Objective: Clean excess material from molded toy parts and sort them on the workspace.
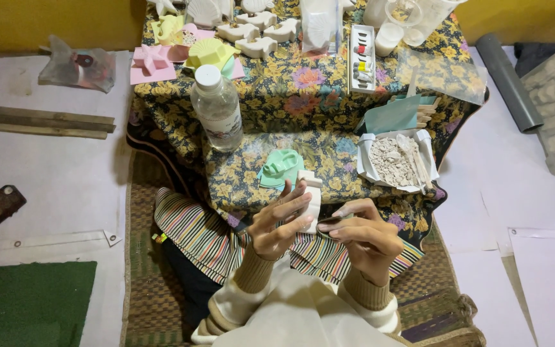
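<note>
My left hand (279, 222) grips a small white plaster figure (310, 193), held upright over my lap. My right hand (361, 231) is beside it, fingers pinched on a small dark thin piece (329, 221) that touches the figure's lower side. Just beyond the figure a mint-green mould (279, 168) lies on the near edge of the floral-cloth table (290, 103). A striped cloth (194, 231) covers my lap.
A clear plastic bottle (217, 109) stands on the table's left. A paper tray of white plaster scraps (394, 160) sits at right. Several white casts (252, 32), coloured moulds (181, 48) and a paint-tube box (361, 54) lie farther back. Wooden sticks (46, 122) rest on the floor at left.
</note>
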